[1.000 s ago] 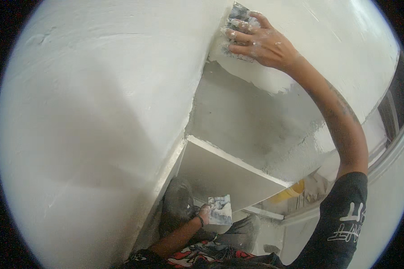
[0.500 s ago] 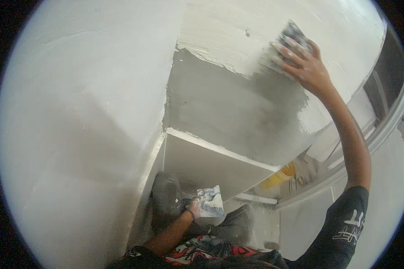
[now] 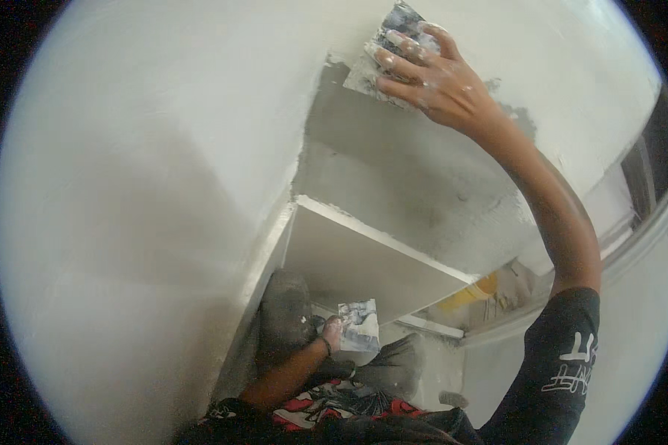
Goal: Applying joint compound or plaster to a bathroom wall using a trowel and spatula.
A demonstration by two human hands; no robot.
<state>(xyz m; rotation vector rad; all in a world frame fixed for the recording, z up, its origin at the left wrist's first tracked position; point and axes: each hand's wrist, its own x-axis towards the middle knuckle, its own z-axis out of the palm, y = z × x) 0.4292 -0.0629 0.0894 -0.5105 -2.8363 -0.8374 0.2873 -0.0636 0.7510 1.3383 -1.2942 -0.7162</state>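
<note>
My right hand (image 3: pixel 445 85), dusted with white, reaches up and presses a putty-smeared flat scraper (image 3: pixel 364 80) against the wall. Its fingers spread across the back of the blade, which lies near the upper left corner of a grey, bare-looking patch (image 3: pixel 401 170). Creamy white putty (image 3: pixel 527 44) coats the wall above and to the right of that patch. Low in front of my body, my left hand (image 3: pixel 332 334) grips a squarish putty plate (image 3: pixel 359 326) by its left edge. White and dark smears cover the plate's face.
A smooth white wall (image 3: pixel 126 185) fills the left side. Below the grey patch juts a ledge with a pale edge (image 3: pixel 378 237). A yellow container (image 3: pixel 467 293) sits beyond it to the right. My bent knees (image 3: pixel 286 304) are under the ledge.
My right hand has swept the scraper leftward and slightly up along the top of the grey patch. My left hand still holds the plate low down. The view has shifted a little.
</note>
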